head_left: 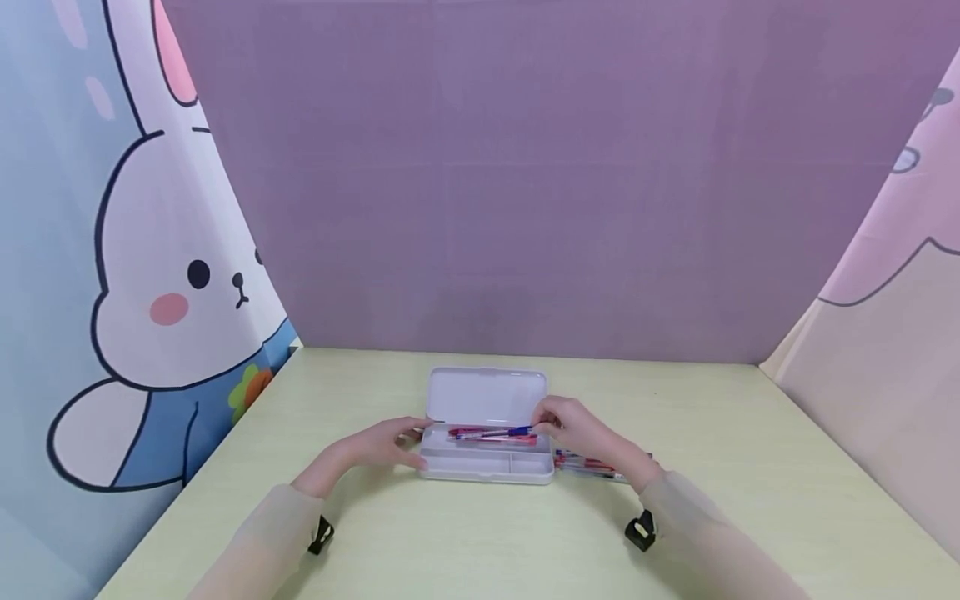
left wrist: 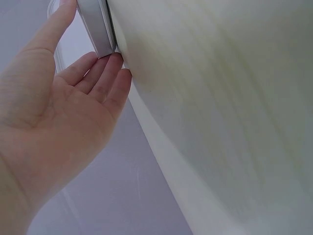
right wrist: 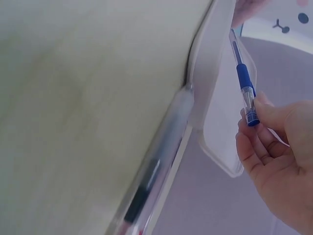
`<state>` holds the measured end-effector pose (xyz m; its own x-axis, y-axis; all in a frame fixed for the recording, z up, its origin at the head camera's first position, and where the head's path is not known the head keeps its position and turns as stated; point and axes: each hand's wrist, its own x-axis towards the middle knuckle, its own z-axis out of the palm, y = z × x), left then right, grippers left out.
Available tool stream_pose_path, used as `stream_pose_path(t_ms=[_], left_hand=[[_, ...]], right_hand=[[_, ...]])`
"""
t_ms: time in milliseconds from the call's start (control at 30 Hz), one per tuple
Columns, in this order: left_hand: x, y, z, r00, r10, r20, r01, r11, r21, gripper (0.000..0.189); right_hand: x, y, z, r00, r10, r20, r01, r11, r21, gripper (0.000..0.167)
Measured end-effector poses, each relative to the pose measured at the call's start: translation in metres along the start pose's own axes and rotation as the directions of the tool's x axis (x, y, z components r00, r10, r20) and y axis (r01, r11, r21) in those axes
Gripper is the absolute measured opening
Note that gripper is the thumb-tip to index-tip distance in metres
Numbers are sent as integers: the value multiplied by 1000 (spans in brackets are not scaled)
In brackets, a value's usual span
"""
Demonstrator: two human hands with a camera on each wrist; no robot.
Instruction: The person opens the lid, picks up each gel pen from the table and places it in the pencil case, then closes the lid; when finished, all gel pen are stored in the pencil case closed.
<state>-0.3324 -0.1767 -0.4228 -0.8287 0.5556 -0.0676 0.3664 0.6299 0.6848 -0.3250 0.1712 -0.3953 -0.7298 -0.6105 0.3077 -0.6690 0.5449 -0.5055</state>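
A white pencil case (head_left: 465, 477) lies on the table with its lid (head_left: 487, 396) raised at the back. My left hand (head_left: 382, 442) holds the case's left end, thumb by the front corner and fingers toward the back; the left wrist view shows those fingertips against the case end (left wrist: 96, 27). Above the rear compartment, my right hand (head_left: 573, 423) pinches a clear-barrelled pen with a blue grip (right wrist: 243, 76) near its blue end, between thumb and fingers. Red pens (head_left: 527, 440) lie in the rear compartment under it.
Several more pens (head_left: 588, 464) lie on the table right of the case, under my right forearm; one clear pen (right wrist: 156, 156) looms close in the right wrist view. The case's front part has a divider (head_left: 512, 463). A purple cloth (head_left: 525, 183) hangs behind the table.
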Motion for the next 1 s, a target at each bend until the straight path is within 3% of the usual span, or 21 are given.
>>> stream_pose_path(t_ms=[500,1000], left_hand=[[-7,-2,-1,1000,10,14,-10,1000,6,76],[-12,-8,-2,999,21,35,-21,1000,3,76]], right_hand=[[4,-8,20,992,103,67,-101,994,-39,8],[6,-16,37,983,171,68,-165,982,-88,5]])
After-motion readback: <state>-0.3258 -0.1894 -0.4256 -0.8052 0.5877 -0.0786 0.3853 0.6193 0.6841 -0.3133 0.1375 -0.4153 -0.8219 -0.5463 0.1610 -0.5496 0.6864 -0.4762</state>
